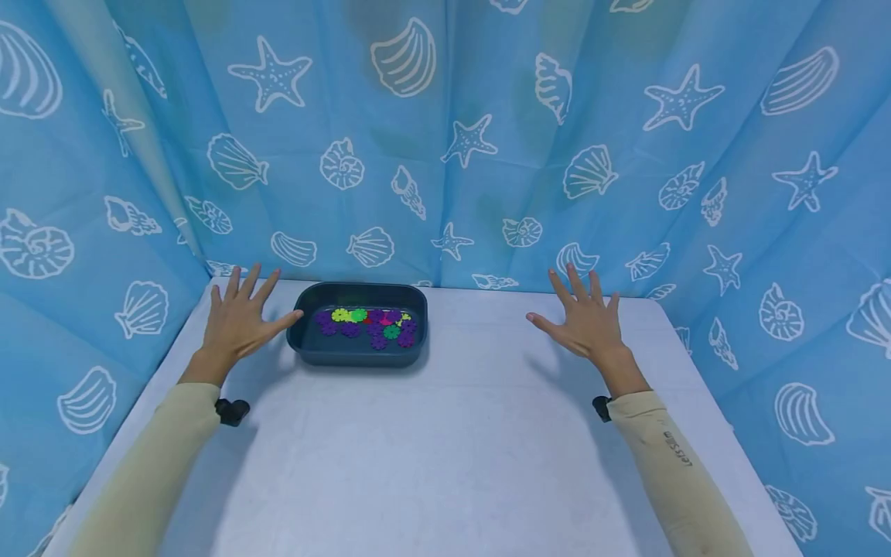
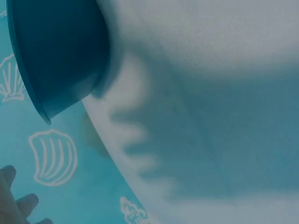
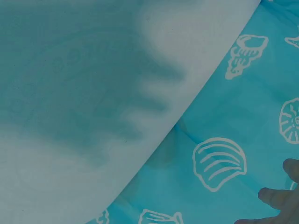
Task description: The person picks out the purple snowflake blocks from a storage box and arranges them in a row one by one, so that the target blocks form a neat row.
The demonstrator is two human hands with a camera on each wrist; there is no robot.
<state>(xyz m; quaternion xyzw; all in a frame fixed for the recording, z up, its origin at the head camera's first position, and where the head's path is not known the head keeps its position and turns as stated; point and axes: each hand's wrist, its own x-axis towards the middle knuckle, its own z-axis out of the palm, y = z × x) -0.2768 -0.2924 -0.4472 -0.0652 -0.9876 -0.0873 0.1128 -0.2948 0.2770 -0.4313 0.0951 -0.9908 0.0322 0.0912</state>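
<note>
A dark blue-grey rectangular tray (image 1: 355, 357) stands at the back left of the white table. Inside it lie several flat, gear-edged plastic discs (image 1: 350, 329) in purple, yellow, green, red and pink. My left hand (image 1: 240, 317) hovers with spread fingers just left of the tray, its thumb tip overlapping the tray's left rim in the head view; whether they touch I cannot tell. On the right side, my right hand (image 1: 585, 321) is held over the table with its fingers spread, holding nothing. Fingertips (image 2: 28, 203) show at the lower left corner of the left wrist view, near the tray wall.
A blue curtain (image 1: 487, 186) printed with white shells and starfish hangs behind the table (image 1: 445, 449) and along both sides. Dark wrist straps (image 1: 233, 411) show at both sleeve cuffs. The hands cast shadows on the white tabletop.
</note>
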